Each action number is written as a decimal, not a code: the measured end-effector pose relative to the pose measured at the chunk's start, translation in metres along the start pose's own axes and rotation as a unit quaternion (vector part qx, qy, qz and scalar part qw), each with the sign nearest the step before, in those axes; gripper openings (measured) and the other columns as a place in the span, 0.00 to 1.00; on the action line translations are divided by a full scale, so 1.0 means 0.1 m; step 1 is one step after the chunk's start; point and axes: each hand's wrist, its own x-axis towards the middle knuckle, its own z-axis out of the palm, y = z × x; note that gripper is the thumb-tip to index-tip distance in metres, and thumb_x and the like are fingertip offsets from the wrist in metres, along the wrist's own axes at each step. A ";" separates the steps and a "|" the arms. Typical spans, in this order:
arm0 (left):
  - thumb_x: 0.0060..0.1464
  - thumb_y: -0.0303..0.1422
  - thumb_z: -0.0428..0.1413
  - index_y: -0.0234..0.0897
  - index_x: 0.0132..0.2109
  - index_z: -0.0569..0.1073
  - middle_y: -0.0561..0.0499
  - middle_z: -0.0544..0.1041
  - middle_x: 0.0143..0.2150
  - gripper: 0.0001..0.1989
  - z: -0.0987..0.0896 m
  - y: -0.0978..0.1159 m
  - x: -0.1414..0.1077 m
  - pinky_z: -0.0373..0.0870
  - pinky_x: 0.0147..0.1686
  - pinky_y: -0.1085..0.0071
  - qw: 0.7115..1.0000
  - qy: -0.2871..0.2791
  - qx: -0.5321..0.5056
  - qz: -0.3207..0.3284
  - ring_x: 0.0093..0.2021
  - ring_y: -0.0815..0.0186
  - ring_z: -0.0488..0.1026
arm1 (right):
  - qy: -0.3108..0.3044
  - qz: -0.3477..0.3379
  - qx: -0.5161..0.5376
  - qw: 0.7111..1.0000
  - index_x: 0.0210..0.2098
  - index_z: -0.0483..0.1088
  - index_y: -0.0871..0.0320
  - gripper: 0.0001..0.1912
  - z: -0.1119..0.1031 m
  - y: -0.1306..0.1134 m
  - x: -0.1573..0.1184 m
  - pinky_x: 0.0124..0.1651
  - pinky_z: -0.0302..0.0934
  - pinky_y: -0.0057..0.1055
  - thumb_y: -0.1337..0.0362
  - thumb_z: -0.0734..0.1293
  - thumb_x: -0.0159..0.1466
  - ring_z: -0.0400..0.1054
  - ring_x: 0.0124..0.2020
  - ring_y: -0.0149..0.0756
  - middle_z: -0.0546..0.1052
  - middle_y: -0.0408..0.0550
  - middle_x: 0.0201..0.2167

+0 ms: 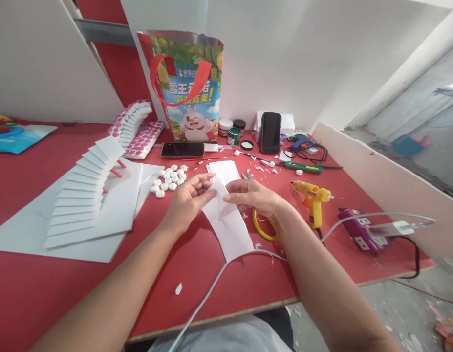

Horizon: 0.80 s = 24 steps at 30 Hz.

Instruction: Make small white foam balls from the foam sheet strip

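Both hands are closed on a white paper strip (231, 227), above the middle of the counter (248, 288) and nearer its front edge than its back. The left hand (191, 198) pinches the strip's upper left side between thumb and fingers; the right hand (255, 195) has its thumb and fingertips at the upper right side. The strip's lower end slants toward the front edge.

Just beyond the fingers lies another piece of white paper (226, 171). A yellow loop handle (263, 230) shows beside the right wrist, partly hidden by it, with white scraps scattered around. A white cable (213, 288) runs past the strip's lower end and over the front edge.

Near the left hand, toward the back, sits a cluster of small white rolled pieces (170, 180). Farther left, a fanned row of white panels (77, 195) stands on flat white sheets (21, 227).

To the right, a yellow glue gun (314, 198) is near a purple box (363, 232) by the front right corner. Farther back are a green-handled tool (303, 167) and, toward the back right corner, a blue glue gun (301, 143).

Along the back edge stand a printed bag (193, 115) with red handles, several small jars (234, 137) and an upright black phone (270, 133). Another phone (182, 150) lies flat before the bag, right of some pink-dotted white pieces (143, 141).
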 end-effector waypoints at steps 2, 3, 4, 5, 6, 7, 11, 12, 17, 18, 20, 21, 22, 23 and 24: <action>0.48 0.36 0.68 0.38 0.53 0.77 0.50 0.78 0.41 0.24 -0.02 -0.02 0.02 0.72 0.39 0.69 1.000 0.010 -0.002 0.000 0.38 0.66 0.75 | 0.018 -0.026 -0.032 0.999 0.31 0.74 0.60 0.17 0.03 0.01 0.01 0.21 0.59 0.23 0.55 0.79 0.52 0.66 0.21 0.26 0.75 0.40 0.23; 0.48 0.36 0.69 0.38 0.53 0.78 0.50 0.77 0.41 0.24 -0.02 -0.03 0.02 0.72 0.39 0.70 1.000 0.014 -0.004 0.000 0.38 0.66 0.75 | 0.024 -0.036 -0.035 0.998 0.30 0.74 0.60 0.16 0.03 0.02 0.01 0.22 0.60 0.23 0.56 0.78 0.53 0.67 0.22 0.27 0.75 0.41 0.24; 0.47 0.36 0.69 0.38 0.52 0.78 0.51 0.77 0.40 0.24 -0.03 -0.03 0.03 0.72 0.39 0.70 1.000 0.018 -0.007 -0.001 0.38 0.67 0.75 | 0.033 -0.044 -0.031 0.998 0.29 0.74 0.60 0.15 0.03 0.03 0.02 0.22 0.60 0.24 0.56 0.78 0.53 0.68 0.23 0.28 0.76 0.42 0.24; 0.46 0.37 0.70 0.37 0.51 0.79 0.51 0.77 0.39 0.24 -0.03 -0.03 0.03 0.72 0.40 0.70 1.000 0.020 -0.011 -0.002 0.38 0.67 0.75 | 0.043 -0.049 -0.024 0.998 0.30 0.74 0.60 0.15 0.02 0.04 0.03 0.23 0.60 0.24 0.57 0.78 0.53 0.68 0.23 0.28 0.77 0.42 0.25; 0.45 0.37 0.71 0.37 0.50 0.79 0.51 0.77 0.38 0.24 -0.03 -0.03 0.03 0.72 0.40 0.70 1.000 0.019 -0.015 -0.006 0.38 0.66 0.75 | 0.052 -0.050 -0.016 0.997 0.31 0.75 0.60 0.14 0.01 0.04 0.03 0.23 0.61 0.24 0.58 0.78 0.53 0.69 0.23 0.29 0.77 0.43 0.25; 0.44 0.38 0.71 0.36 0.48 0.80 0.51 0.78 0.37 0.23 -0.03 -0.03 0.03 0.72 0.41 0.69 1.000 0.014 -0.018 -0.012 0.38 0.65 0.75 | 0.060 -0.050 -0.008 0.997 0.32 0.75 0.60 0.14 0.00 0.05 0.04 0.23 0.61 0.24 0.58 0.77 0.53 0.69 0.23 0.29 0.77 0.43 0.25; 0.45 0.39 0.71 0.36 0.44 0.80 0.50 0.81 0.36 0.19 -0.02 -0.03 0.01 0.72 0.37 0.70 0.999 -0.023 -0.024 -0.041 0.35 0.65 0.75 | 0.084 -0.058 0.021 0.995 0.35 0.75 0.60 0.15 -0.04 0.07 0.05 0.21 0.61 0.24 0.56 0.76 0.54 0.70 0.21 0.30 0.78 0.43 0.25; 0.46 0.40 0.71 0.36 0.43 0.80 0.50 0.81 0.36 0.19 -0.02 -0.04 0.01 0.71 0.34 0.71 0.998 -0.026 -0.021 -0.047 0.33 0.66 0.75 | 0.089 -0.062 0.027 0.994 0.35 0.75 0.59 0.15 -0.04 0.07 0.06 0.21 0.61 0.24 0.56 0.76 0.54 0.70 0.21 0.29 0.78 0.42 0.25; 0.47 0.42 0.70 0.37 0.42 0.80 0.51 0.79 0.32 0.18 -0.02 -0.03 0.01 0.65 0.26 0.74 0.998 -0.011 -0.008 -0.054 0.29 0.69 0.72 | 0.074 -0.047 0.032 0.996 0.37 0.75 0.59 0.17 -0.01 0.06 0.06 0.23 0.65 0.25 0.57 0.78 0.52 0.73 0.24 0.31 0.80 0.44 0.28; 0.47 0.42 0.70 0.37 0.41 0.80 0.52 0.79 0.30 0.18 -0.02 -0.03 0.01 0.65 0.26 0.74 0.999 -0.008 -0.008 -0.048 0.28 0.69 0.71 | 0.068 -0.043 0.031 0.996 0.38 0.75 0.59 0.18 0.00 0.06 0.05 0.24 0.66 0.25 0.58 0.79 0.52 0.74 0.25 0.32 0.81 0.45 0.29; 0.47 0.42 0.69 0.36 0.41 0.80 0.53 0.77 0.28 0.17 -0.02 -0.04 0.02 0.64 0.25 0.74 0.999 -0.002 -0.007 -0.036 0.27 0.69 0.70 | 0.062 -0.042 0.032 0.997 0.40 0.76 0.59 0.20 0.00 0.06 0.05 0.26 0.68 0.26 0.60 0.80 0.50 0.75 0.26 0.34 0.81 0.45 0.30; 0.47 0.42 0.69 0.36 0.41 0.80 0.54 0.76 0.27 0.17 -0.03 -0.05 0.02 0.63 0.25 0.74 0.999 -0.001 -0.005 -0.032 0.26 0.69 0.69 | 0.061 -0.044 0.035 0.997 0.40 0.75 0.59 0.20 0.00 0.06 0.06 0.26 0.69 0.27 0.60 0.80 0.50 0.75 0.26 0.34 0.82 0.45 0.30; 0.48 0.42 0.69 0.37 0.41 0.80 0.54 0.75 0.26 0.16 -0.03 -0.05 0.03 0.63 0.25 0.73 1.000 0.000 -0.003 -0.029 0.25 0.69 0.69 | 0.061 -0.046 0.039 0.996 0.40 0.75 0.59 0.21 0.00 0.06 0.06 0.26 0.69 0.27 0.60 0.80 0.50 0.75 0.25 0.34 0.82 0.45 0.30; 0.48 0.42 0.68 0.37 0.41 0.80 0.55 0.74 0.25 0.16 -0.03 -0.06 0.03 0.62 0.24 0.73 1.000 0.000 -0.001 -0.027 0.24 0.70 0.68 | 0.062 -0.048 0.041 0.996 0.40 0.75 0.58 0.20 0.00 0.07 0.06 0.25 0.69 0.27 0.60 0.79 0.50 0.75 0.25 0.34 0.82 0.45 0.29; 0.49 0.41 0.68 0.37 0.41 0.80 0.55 0.74 0.25 0.15 -0.03 -0.06 0.03 0.61 0.24 0.73 1.000 0.000 0.001 -0.025 0.24 0.70 0.67 | 0.063 -0.048 0.043 0.996 0.40 0.75 0.58 0.20 -0.01 0.07 0.06 0.25 0.68 0.27 0.59 0.79 0.50 0.75 0.24 0.34 0.82 0.45 0.29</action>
